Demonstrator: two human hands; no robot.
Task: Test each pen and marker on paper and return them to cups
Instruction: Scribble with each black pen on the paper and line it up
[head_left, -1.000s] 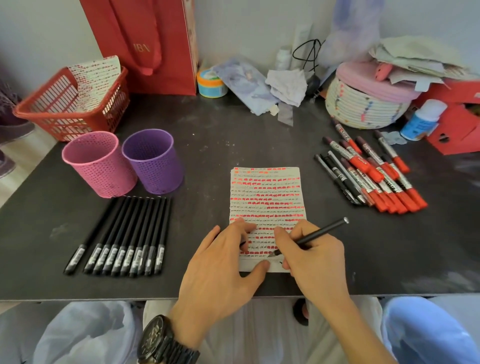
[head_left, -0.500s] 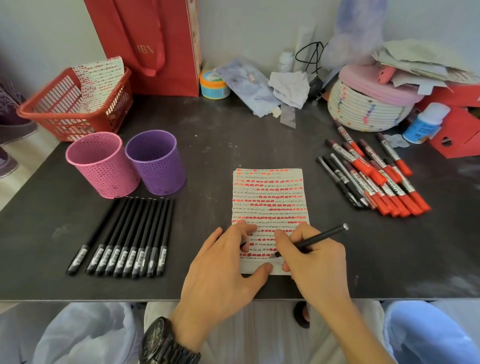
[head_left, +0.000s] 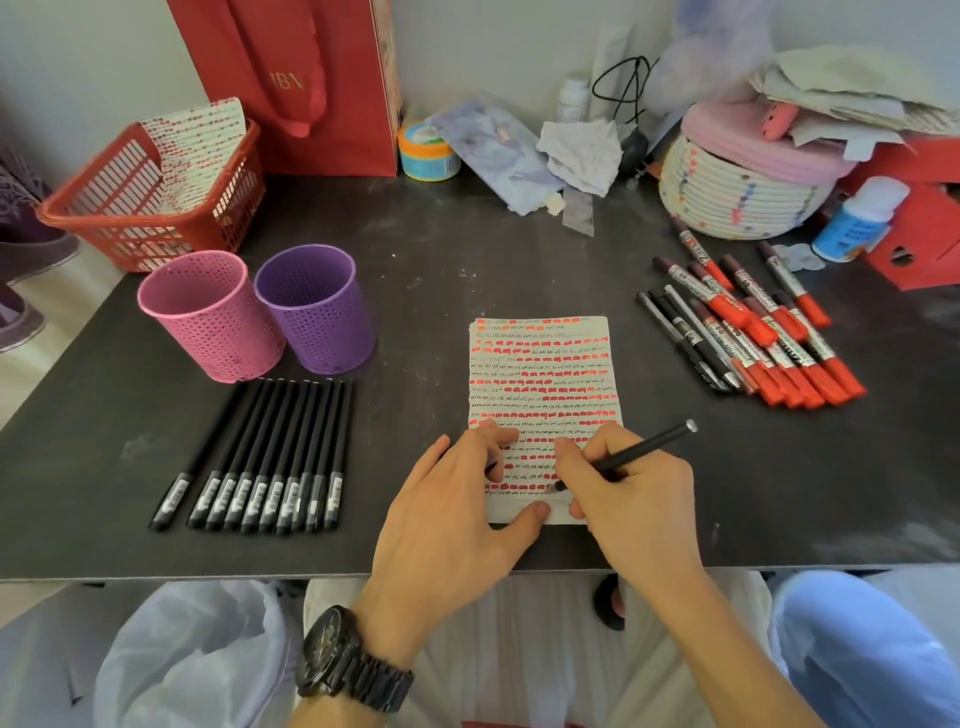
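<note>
Right hand (head_left: 636, 499) is pinching a black pen (head_left: 626, 457) in a writing grip, tip down on the paper (head_left: 540, 374) near its bottom edge, back end of the pen angled up toward 2 o'clock; left hand (head_left: 457, 514) lies flat and spread on the sheet's lower left corner, pinning it, not gripping anything as far as I can see, though there's a small dark bit poking out under the fingers that I can't make out; black watch (head_left: 353, 657) on that wrist; the paper sits dead centre on the dark table (head_left: 441, 260) and it's pretty much covered in rows of red blobs and black scribbles; over at 9 o'clock from the sheet there's a neat row of black pens (head_left: 265, 457), all side by side; just beyond them, around 10 o'clock, the pink cup (head_left: 210, 317) and purple cup (head_left: 314, 309) stand upright, touching or close to it; out at 2 o'clock is a messy pile of red-capped markers (head_left: 769, 332) with a few black pens mixed in on its left edge; red basket (head_left: 150, 202) sits far back at 10 o'clock.
</note>
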